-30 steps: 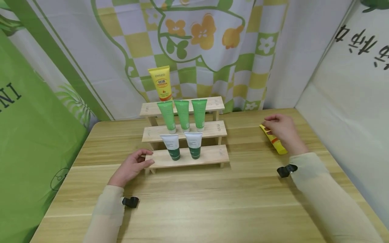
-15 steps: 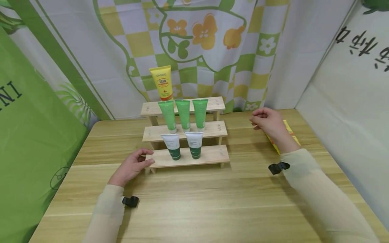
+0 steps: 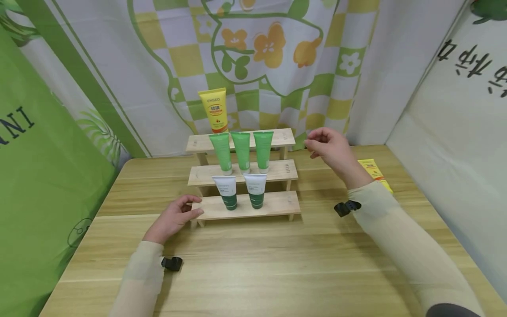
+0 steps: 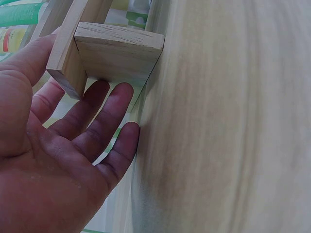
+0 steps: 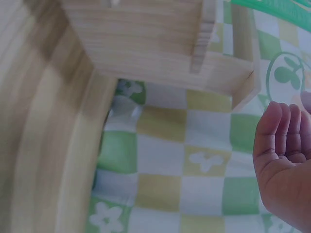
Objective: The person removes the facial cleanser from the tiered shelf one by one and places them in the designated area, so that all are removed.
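A wood-grain tabletop (image 3: 257, 268) stands before a hanging cloth (image 3: 277, 83) with green and yellow checks and orange flowers. A green sheet (image 3: 43, 193) hangs at left, a white sheet (image 3: 455, 141) with black writing at right.

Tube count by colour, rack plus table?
Yellow: 2 (yellow tube on the top tier, yellow tube lying on the table)
Green: 3 (left green tube, middle green tube, right green tube)
White-and-dark-green: 2 (left white-and-green tube, right white-and-green tube)
Total: 7
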Demonstrator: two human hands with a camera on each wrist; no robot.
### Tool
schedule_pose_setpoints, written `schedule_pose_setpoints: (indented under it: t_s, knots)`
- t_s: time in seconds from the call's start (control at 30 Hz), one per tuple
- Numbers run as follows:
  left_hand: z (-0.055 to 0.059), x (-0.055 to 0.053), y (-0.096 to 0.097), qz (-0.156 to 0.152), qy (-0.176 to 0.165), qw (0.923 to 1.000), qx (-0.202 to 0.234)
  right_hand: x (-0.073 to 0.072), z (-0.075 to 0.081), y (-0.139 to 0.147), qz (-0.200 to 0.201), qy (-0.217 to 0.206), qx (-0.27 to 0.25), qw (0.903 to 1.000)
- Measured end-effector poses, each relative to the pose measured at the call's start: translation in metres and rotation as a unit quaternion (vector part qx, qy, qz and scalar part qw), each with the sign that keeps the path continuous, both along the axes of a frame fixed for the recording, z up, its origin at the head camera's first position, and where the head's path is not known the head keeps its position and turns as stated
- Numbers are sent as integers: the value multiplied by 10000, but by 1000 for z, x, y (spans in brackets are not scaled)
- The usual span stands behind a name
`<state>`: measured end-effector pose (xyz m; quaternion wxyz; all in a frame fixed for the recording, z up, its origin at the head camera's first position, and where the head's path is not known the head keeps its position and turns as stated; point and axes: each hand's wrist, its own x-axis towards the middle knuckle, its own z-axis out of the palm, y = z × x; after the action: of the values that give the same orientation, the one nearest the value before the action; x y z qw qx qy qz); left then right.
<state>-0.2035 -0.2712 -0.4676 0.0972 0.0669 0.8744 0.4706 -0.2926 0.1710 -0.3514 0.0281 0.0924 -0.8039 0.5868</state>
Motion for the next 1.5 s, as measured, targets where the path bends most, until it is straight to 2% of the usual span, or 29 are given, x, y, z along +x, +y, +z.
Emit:
schedule_pose_setpoints:
  t_s: [0.27,0.53,0.8,1.27,1.5]
  knots:
    - [0,-2,1,-2,-31,10000,-35,-9,17,-23,327,66,-272,9991]
    - [25,9,11,-57,-105,9999,123,-19,27,-39,466,211,-242,9984]
    - [28,11,11,-44,-196,9997,145,-30,39,-56,689,85,-304,9971]
    - [24,9,8,-12,-238,9994,255,-41,66,-86,1262,150,-164,9918]
    - [-5,-4,-3,-19,-47,9997,250,-46,81,-102,1525,68,-298,9878]
